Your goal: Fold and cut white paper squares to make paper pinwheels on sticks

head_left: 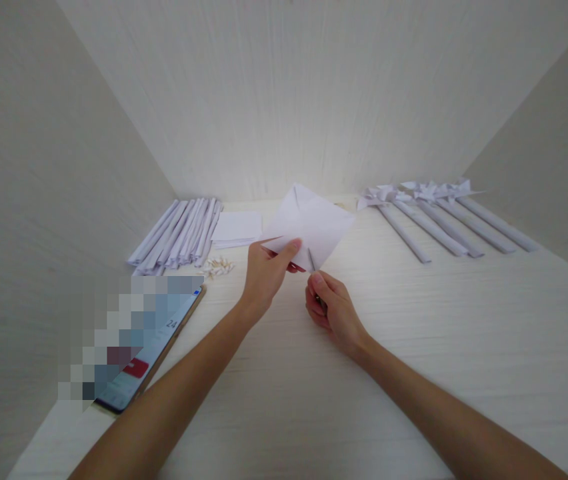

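Observation:
A square sheet of white paper (pixel 321 217) is held up in the middle by my left hand (pixel 270 272), thumb on top and fingers beneath. Crease lines run across the sheet, and a slit opens at its left corner. My right hand (pixel 333 308) is closed round the handles of a pair of scissors (pixel 313 260). The scissors' blade lies at the sheet's lower edge, just right of my left thumb. Most of the handles are hidden in my fingers.
Rolled paper tubes (pixel 179 233) lie at the back left beside a stack of square paper (pixel 237 227). Small white-tipped sticks (pixel 219 267) lie in front. A phone (pixel 151 360) rests at left. Paper pinwheels (pixel 429 192) on paper tubes lie at the back right. Walls enclose the table.

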### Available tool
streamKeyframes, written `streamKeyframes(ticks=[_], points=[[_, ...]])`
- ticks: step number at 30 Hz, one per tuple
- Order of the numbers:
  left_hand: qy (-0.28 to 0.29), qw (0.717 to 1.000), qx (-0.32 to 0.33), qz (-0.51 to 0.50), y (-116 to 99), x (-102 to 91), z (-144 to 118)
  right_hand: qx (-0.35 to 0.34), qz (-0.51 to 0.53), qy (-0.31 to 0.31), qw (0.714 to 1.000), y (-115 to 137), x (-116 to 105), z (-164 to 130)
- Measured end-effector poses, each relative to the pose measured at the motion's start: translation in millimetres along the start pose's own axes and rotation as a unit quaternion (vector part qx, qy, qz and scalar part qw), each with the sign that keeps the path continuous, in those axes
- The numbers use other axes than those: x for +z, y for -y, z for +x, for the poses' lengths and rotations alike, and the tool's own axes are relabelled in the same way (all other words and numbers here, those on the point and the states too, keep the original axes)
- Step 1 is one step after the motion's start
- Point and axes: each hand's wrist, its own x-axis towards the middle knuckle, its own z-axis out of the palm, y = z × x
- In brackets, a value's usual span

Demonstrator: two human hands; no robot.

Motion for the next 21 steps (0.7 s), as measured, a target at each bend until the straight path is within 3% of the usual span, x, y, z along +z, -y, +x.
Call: streamKeyframes(ticks=[21], points=[[-0.004, 1.0, -0.002, -0.009, 1.9, 0.4, 0.4, 0.002, 0.009, 0.003, 1.0, 0.4, -0.1, 0.4]])
